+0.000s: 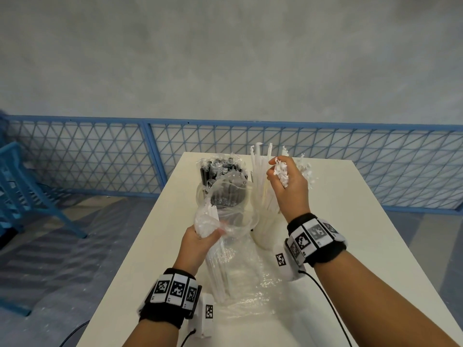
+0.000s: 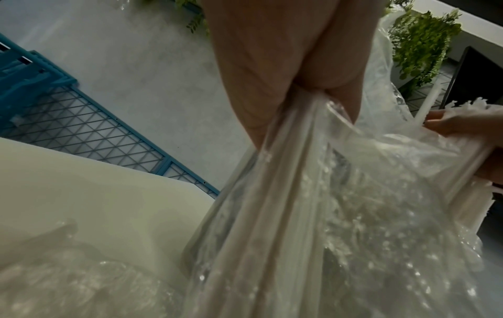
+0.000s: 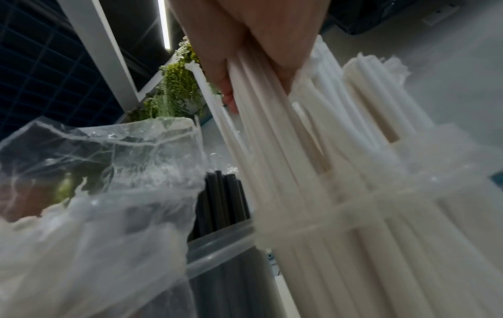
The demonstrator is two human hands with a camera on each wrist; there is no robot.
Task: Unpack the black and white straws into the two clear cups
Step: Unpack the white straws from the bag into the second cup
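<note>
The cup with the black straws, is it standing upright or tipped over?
Upright. The cup stands on the table with black straws rising from it.

Glossy crinkled clear plastic bag [image 1: 240, 284]; smooth matt white table [image 1: 363, 221].

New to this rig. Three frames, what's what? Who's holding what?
No machine here: a person works with bare hands, wearing marker-covered wristbands. The wide picture comes from a head camera; the other two look along each wrist at the fingers.

On the white table stand two clear cups: the left cup holds black straws, the right cup holds white straws. Crumpled clear wrapping lies in front.

The left hand grips a clear plastic bag with white straws still inside. The right hand grips a bunch of white straws by their tops, lower ends at the right cup.
</note>
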